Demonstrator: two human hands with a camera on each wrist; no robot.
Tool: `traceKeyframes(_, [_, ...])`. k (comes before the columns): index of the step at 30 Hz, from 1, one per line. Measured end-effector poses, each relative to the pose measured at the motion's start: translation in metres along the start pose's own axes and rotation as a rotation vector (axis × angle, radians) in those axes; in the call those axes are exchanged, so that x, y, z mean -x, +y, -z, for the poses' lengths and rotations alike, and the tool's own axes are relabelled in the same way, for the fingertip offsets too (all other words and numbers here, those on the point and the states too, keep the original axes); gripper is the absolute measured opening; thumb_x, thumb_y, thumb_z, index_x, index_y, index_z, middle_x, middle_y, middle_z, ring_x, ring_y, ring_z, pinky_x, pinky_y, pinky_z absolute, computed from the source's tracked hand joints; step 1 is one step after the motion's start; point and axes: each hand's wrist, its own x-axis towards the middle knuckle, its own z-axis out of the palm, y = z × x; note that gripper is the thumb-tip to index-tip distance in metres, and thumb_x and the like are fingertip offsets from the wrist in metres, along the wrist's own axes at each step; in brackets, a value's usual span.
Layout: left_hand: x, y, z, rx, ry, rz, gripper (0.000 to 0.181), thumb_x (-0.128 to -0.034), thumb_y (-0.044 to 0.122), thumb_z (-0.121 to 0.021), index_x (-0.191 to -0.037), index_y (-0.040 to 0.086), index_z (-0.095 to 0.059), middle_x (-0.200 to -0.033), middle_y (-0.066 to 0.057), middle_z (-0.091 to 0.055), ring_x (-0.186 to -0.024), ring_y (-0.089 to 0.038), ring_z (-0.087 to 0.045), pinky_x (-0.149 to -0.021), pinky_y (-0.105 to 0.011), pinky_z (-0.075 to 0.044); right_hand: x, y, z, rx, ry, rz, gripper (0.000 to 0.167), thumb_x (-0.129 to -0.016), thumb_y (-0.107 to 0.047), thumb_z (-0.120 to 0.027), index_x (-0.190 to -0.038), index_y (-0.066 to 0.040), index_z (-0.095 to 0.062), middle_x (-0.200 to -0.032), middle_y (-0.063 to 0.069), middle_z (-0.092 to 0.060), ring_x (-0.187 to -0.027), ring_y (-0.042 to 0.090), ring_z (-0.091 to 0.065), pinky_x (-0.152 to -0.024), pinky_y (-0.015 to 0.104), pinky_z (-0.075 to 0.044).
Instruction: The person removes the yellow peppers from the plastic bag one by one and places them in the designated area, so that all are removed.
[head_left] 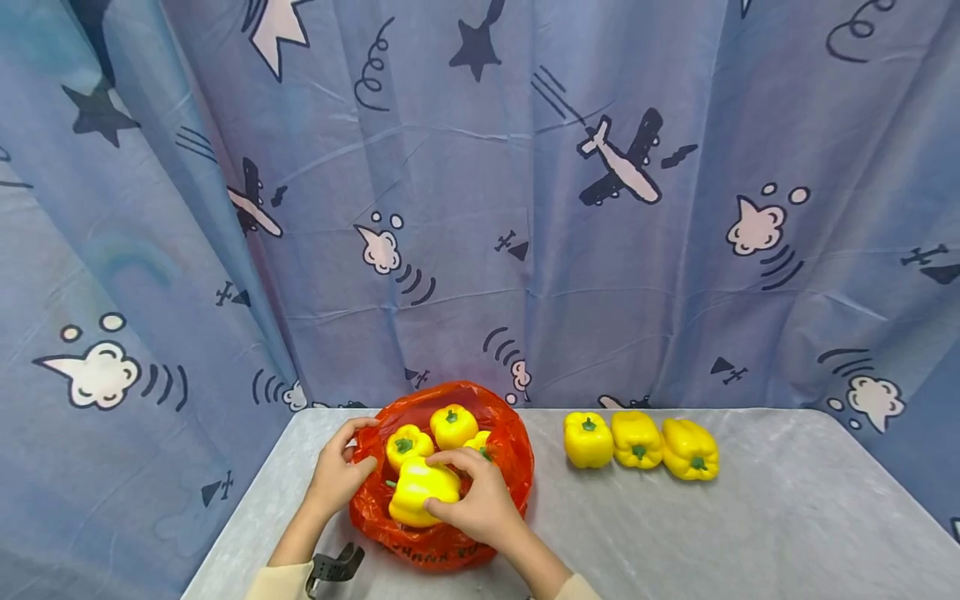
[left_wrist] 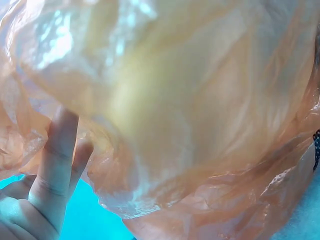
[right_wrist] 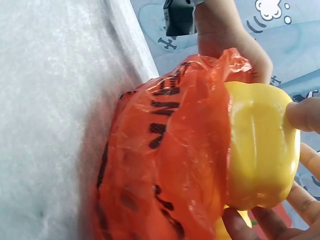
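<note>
A red plastic bag (head_left: 435,557) with black lettering stands open on the table, several yellow bell peppers inside, such as one (head_left: 453,427) at the back. The right hand (head_left: 483,500) grips a large yellow pepper (head_left: 420,492) at the bag's front opening; in the right wrist view that pepper (right_wrist: 260,145) sticks out past the bag's edge (right_wrist: 165,150), thumb and fingers around it. At the bag's left rim is the left hand (head_left: 336,473), thumb towards the inside. The left wrist view shows the left hand's fingers (left_wrist: 55,165) against the thin plastic (left_wrist: 200,100).
Three yellow peppers lie in a row at the table's back right: one (head_left: 588,440), a middle one (head_left: 637,439) and a third (head_left: 690,450). A patterned blue curtain (head_left: 465,192) hangs behind the grey table (head_left: 675,542). A dark strap (head_left: 339,563) is at the left wrist.
</note>
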Motion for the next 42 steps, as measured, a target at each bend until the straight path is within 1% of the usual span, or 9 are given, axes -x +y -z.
traceKeyframes(6, [-0.001,0.000,0.000,0.002,0.001,0.001,0.048,-0.0808,-0.009,-0.058,-0.125,0.011,-0.056,-0.125,-0.020,-0.055,-0.088,-0.026,-0.066,-0.069,-0.029,-0.058,0.006,-0.005,0.010,0.013,0.022,0.004,0.040,-0.069,-0.025,-0.082,-0.107,-0.024,-0.069,-0.107,-0.007,-0.066,-0.100,0.015,-0.057,-0.082,0.026,-0.051])
traceKeyframes(11, [-0.001,0.001,0.000,-0.003,-0.001,-0.010,0.048,-0.0802,-0.009,-0.058,-0.125,0.009,-0.055,-0.127,-0.019,-0.054,-0.087,-0.025,-0.065,-0.069,-0.027,-0.057,0.013,-0.009,0.022,0.010,0.036,0.026,0.040,-0.067,-0.022,-0.083,-0.104,-0.027,-0.069,-0.105,-0.008,-0.066,-0.095,0.013,-0.057,-0.076,0.025,-0.051])
traceKeyframes(15, [0.001,-0.001,0.000,-0.003,0.006,-0.001,0.049,-0.0792,-0.010,-0.058,-0.124,0.009,-0.056,-0.128,-0.018,-0.054,-0.084,-0.023,-0.065,-0.066,-0.025,-0.055,0.018,-0.011,0.032,-0.017,0.027,0.044,0.040,-0.068,-0.020,-0.082,-0.105,-0.025,-0.069,-0.105,-0.005,-0.065,-0.094,0.013,-0.058,-0.072,0.024,-0.053])
traceKeyframes(20, [0.000,-0.004,0.001,0.003,0.004,0.001,0.049,-0.0793,-0.011,-0.057,-0.124,0.009,-0.056,-0.126,-0.019,-0.054,-0.084,-0.025,-0.065,-0.065,-0.025,-0.055,0.022,-0.012,0.049,-0.050,0.009,0.040,0.040,-0.070,-0.019,-0.082,-0.107,-0.021,-0.067,-0.110,0.003,-0.063,-0.093,0.017,-0.058,-0.067,0.026,-0.056])
traceKeyframes(26, [-0.001,-0.004,0.001,0.008,0.001,-0.011,0.049,-0.0798,-0.011,-0.057,-0.125,0.009,-0.055,-0.124,-0.020,-0.055,-0.087,-0.026,-0.065,-0.067,-0.027,-0.056,0.026,-0.013,0.069,-0.049,0.025,0.035,0.042,-0.071,-0.016,-0.082,-0.109,-0.020,-0.067,-0.112,0.005,-0.061,-0.094,0.020,-0.058,-0.066,0.026,-0.057])
traceKeyframes(31, [-0.002,-0.001,0.001,0.009,-0.002,-0.035,0.049,-0.0794,-0.011,-0.057,-0.125,0.008,-0.055,-0.125,-0.021,-0.054,-0.083,-0.024,-0.065,-0.065,-0.025,-0.055,0.030,-0.011,0.085,-0.052,0.077,0.036,0.043,-0.070,-0.013,-0.082,-0.110,-0.020,-0.067,-0.110,0.007,-0.061,-0.090,0.020,-0.057,-0.064,0.029,-0.058])
traceKeyframes(34, [-0.002,0.000,0.002,0.009,0.001,-0.030,0.049,-0.0790,-0.012,-0.057,-0.124,0.007,-0.055,-0.126,-0.021,-0.054,-0.081,-0.024,-0.064,-0.063,-0.024,-0.055,0.033,-0.009,0.094,-0.043,0.102,0.043,0.044,-0.070,-0.012,-0.083,-0.110,-0.019,-0.067,-0.110,0.008,-0.061,-0.087,0.020,-0.059,-0.064,0.028,-0.058])
traceKeyframes(38, [-0.001,0.002,0.002,0.007,0.008,-0.015,0.050,-0.0783,-0.013,-0.056,-0.124,0.006,-0.055,-0.126,-0.022,-0.054,-0.079,-0.026,-0.064,-0.062,-0.024,-0.054,0.037,-0.007,0.105,-0.023,0.113,0.023,0.044,-0.071,-0.013,-0.082,-0.111,-0.018,-0.067,-0.111,0.008,-0.061,-0.086,0.019,-0.061,-0.065,0.027,-0.058])
traceKeyframes(42, [0.004,0.014,0.002,0.005,0.005,-0.008,0.048,-0.0784,-0.014,-0.055,-0.124,0.002,-0.055,-0.125,-0.025,-0.053,-0.080,-0.029,-0.064,-0.061,-0.023,-0.054,0.040,-0.005,0.115,-0.004,0.125,-0.020,0.043,-0.071,-0.014,-0.083,-0.112,-0.018,-0.067,-0.111,0.007,-0.061,-0.087,0.018,-0.062,-0.066,0.026,-0.058])
